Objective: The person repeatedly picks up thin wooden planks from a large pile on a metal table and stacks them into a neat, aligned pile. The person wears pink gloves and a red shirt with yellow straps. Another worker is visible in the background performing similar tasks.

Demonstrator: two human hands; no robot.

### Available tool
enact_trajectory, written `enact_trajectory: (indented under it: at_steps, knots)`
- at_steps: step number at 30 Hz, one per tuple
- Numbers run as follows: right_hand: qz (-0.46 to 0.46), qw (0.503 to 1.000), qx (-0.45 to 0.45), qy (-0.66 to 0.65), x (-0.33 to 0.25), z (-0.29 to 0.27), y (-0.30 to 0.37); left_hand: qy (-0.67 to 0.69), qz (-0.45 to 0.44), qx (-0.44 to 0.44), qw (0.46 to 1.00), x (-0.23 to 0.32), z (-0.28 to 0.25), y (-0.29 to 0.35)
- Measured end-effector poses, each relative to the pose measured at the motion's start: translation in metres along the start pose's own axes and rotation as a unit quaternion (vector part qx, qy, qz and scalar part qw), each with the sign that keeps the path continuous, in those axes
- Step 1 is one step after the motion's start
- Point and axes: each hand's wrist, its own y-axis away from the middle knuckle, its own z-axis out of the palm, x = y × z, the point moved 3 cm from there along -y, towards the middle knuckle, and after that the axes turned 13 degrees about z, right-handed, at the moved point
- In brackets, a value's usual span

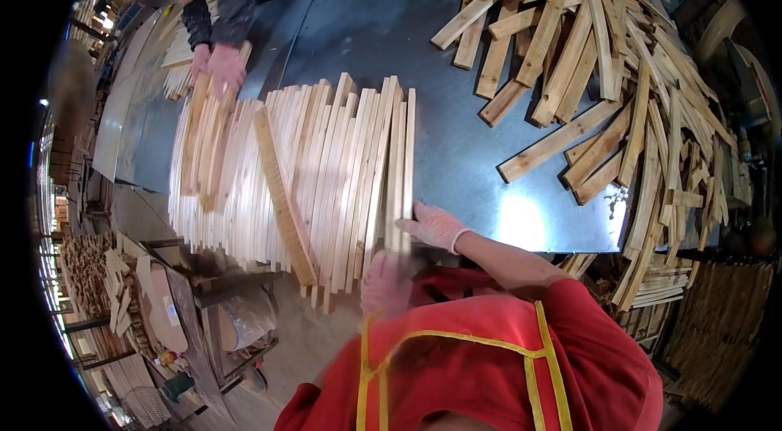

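Observation:
A long row of pale wooden strips (326,178) lies side by side on the metal table, their near ends past its edge. My right hand (437,227), in a light knitted glove, is at the right end of the row, thumb and fingers closed on the outermost strip (409,154). Just left of it, my left hand (384,280) is at the near ends of the strips. Motion blurs its fingers, so its grip is unclear. One darker, rough-faced strip (281,195) lies slanted across the top of the row.
Across the table (366,24), a co-worker's gloved hands (218,68) are on darker strips at the row's left end. A large jumbled heap of wooden boards (562,40) covers the right side. Below left stands a cart-like frame (195,333).

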Motion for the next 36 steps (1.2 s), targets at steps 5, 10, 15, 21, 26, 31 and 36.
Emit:
enact_trajectory:
  at_steps: [5, 10, 15, 21, 26, 31, 36]
  knots:
    - [-0.071, 0.985, -0.025, -0.153, -0.003, -0.013, -0.022, -0.077, 0.115, 0.079, 0.987, 0.02, -0.027, -0.008]
    - [0.006, 0.926, 0.28, -0.255, 0.074, -0.187, -0.008, -0.11, 0.163, 0.06, 0.979, 0.009, -0.008, -0.028]
    - [0.214, 0.793, 0.557, -0.125, 0.149, -0.333, 0.006, -0.125, 0.169, -0.044, 0.977, 0.044, -0.006, -0.059]
    - [0.257, 0.809, 0.503, -0.161, 0.17, -0.362, -0.031, -0.103, 0.202, -0.156, 0.961, 0.118, 0.018, -0.116]
    - [0.077, 0.848, 0.469, -0.234, 0.178, -0.277, 0.015, -0.043, 0.21, -0.027, 0.976, 0.147, 0.048, -0.158]
    - [-0.063, 0.944, 0.29, -0.147, 0.171, -0.164, 0.071, -0.023, 0.115, -0.061, 0.991, 0.197, 0.064, -0.202]
    - [-0.02, 0.784, 0.619, -0.041, 0.211, -0.297, 0.046, -0.15, 0.145, -0.045, 0.977, 0.179, 0.093, -0.213]
